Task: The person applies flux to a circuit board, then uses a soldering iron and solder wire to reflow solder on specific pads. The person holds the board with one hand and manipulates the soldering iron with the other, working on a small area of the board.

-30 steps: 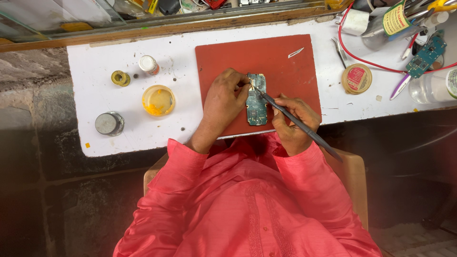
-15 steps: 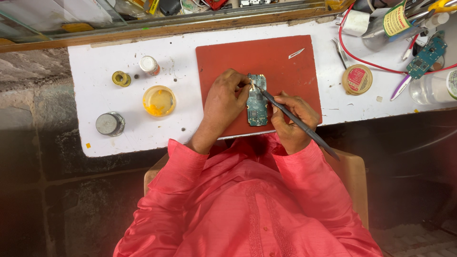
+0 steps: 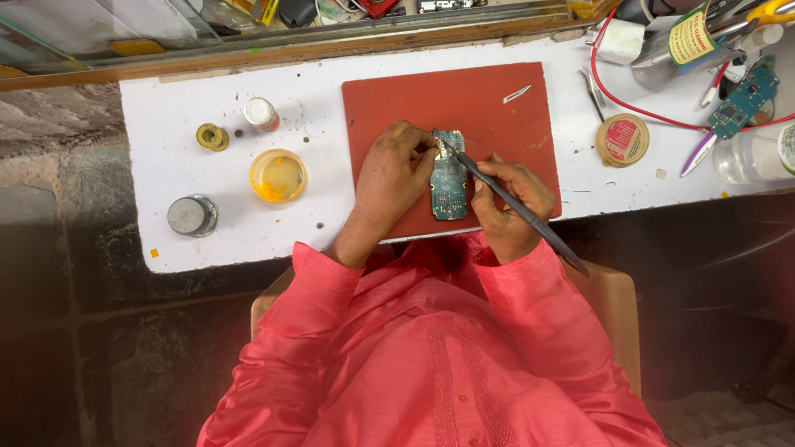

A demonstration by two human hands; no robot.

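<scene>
A small green circuit board lies on a red mat on the white worktop. My left hand rests on the mat and pins the board's left edge with its fingertips. My right hand grips a long dark pointed tool like a pen. The tool's tip touches the board's upper end, near my left fingertips. Its handle runs back past my wrist to the lower right.
Left of the mat stand a yellow-filled round dish, a small white bottle, a brass ring and a grey metal lid. To the right are a round tin, a red wire, another circuit board and tweezers.
The tool's tip has crept up along the board toward its top end. My left hand keeps holding the board in the same place.
</scene>
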